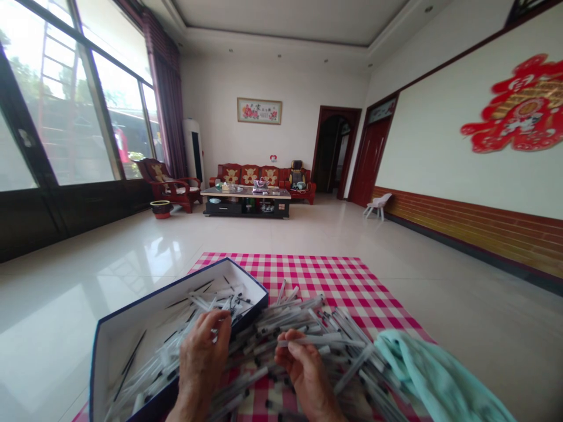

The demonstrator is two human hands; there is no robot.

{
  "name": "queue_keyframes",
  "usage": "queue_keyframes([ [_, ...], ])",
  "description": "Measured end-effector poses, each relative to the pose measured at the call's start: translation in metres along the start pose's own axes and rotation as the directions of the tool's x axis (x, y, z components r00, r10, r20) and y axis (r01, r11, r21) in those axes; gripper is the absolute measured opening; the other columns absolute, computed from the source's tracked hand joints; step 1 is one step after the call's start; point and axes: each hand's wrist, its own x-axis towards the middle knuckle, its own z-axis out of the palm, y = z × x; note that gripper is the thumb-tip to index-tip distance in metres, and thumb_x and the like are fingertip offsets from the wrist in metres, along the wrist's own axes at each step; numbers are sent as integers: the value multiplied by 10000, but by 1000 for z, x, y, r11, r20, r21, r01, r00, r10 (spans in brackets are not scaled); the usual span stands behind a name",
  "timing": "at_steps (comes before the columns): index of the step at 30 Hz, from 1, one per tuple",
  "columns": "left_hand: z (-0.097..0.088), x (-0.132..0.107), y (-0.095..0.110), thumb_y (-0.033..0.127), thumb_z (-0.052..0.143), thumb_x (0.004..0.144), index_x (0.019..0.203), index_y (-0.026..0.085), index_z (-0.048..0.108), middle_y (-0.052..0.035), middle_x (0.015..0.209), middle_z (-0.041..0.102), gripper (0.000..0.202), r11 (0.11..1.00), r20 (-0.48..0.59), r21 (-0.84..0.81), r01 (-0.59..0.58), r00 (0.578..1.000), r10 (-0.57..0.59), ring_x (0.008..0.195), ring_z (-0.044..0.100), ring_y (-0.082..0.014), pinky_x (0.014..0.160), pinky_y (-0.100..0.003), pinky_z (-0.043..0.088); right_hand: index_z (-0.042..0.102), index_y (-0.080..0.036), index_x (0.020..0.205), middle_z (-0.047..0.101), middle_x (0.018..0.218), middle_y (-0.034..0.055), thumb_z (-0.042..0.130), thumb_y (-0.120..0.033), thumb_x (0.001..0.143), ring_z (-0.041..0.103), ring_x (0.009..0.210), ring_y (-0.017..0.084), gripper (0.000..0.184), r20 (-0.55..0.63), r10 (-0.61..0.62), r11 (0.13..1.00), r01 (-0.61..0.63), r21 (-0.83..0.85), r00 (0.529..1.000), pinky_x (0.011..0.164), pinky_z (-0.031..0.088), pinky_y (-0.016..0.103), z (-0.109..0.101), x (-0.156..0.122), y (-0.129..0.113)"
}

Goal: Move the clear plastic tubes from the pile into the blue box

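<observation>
Checked cloth [334,275] on glossy tile carries a pen heap [303,313] just beyond the fingers. The right hand [308,366] pinches one clear pen barrel [316,339]. The left hand [204,357] curls over the box [176,280] rim, its grip unclear. A careless nudge could probably roll pens onto the tile.

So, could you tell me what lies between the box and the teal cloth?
The head view shows a heap of pen tubes on the checked cloth.

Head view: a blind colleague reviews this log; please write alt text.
The right hand pinches one clear pen above a heap of pens on a pink checked cloth; the left hand touches pens at the rim of a blue-edged box. A teal cloth lies at right.
</observation>
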Motion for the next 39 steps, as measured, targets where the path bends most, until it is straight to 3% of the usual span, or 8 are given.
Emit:
queue_keyframes([
  [6,17,-21,29,327,523,822,843,230,679,-8,789,688,185,952,196,-282,-120,964,180,605,632,-146,573,-225,472,659,-188,810,693,815,53,639,-301,768,620,723,195,122,138,20,983,6,-183,990,670,471,318,9,-7,-1],
  [14,12,-26,40,442,564,800,1011,192,679,-24,778,715,347,875,359,-470,118,931,67,632,640,-176,572,-236,483,664,-193,760,575,527,-15,531,-249,716,490,497,146,150,282,165,931,-56,-360,945,544,371,264,28,-18,-8],
  [22,14,-25,33,478,547,819,1173,204,610,-30,869,695,452,713,395,-633,301,918,-36,647,601,-148,544,-218,473,703,-165,834,438,362,-80,543,-226,690,298,361,83,224,192,400,814,-251,-523,896,393,166,227,25,-22,-12],
  [25,18,-23,29,471,621,764,1081,174,641,-24,791,690,434,655,382,-673,342,920,-89,597,581,-129,530,-213,463,692,-152,958,464,370,-77,554,-218,720,291,336,73,282,263,439,851,-304,-428,859,376,171,214,20,-21,-19],
  [30,25,-20,27,446,723,657,918,135,654,-33,700,702,412,493,492,-680,543,836,-243,592,608,-134,518,-202,458,660,-170,1060,650,726,17,682,-403,713,543,566,124,419,244,179,979,-197,50,953,542,425,238,6,-16,-32],
  [33,40,-27,28,435,711,666,810,133,650,-6,576,659,341,480,580,-648,591,791,-192,494,565,-108,466,-188,422,677,-196,1012,616,694,-11,719,-390,708,526,574,115,363,156,78,987,-98,128,985,555,436,235,0,-10,-29],
  [36,55,-40,27,454,648,726,804,142,661,4,534,624,322,572,583,-640,512,809,-72,456,549,-114,440,-200,414,682,-193,973,561,589,-30,662,-405,777,506,538,122,290,130,18,998,-10,-61,991,546,424,248,-2,-5,-18],
  [39,60,-51,24,384,539,840,908,177,680,-26,676,667,260,815,395,-570,109,905,156,596,624,-143,560,-222,482,684,-196,906,591,615,-9,622,-459,797,537,581,154,292,64,-39,942,58,-331,997,578,434,275,2,-4,-9],
])
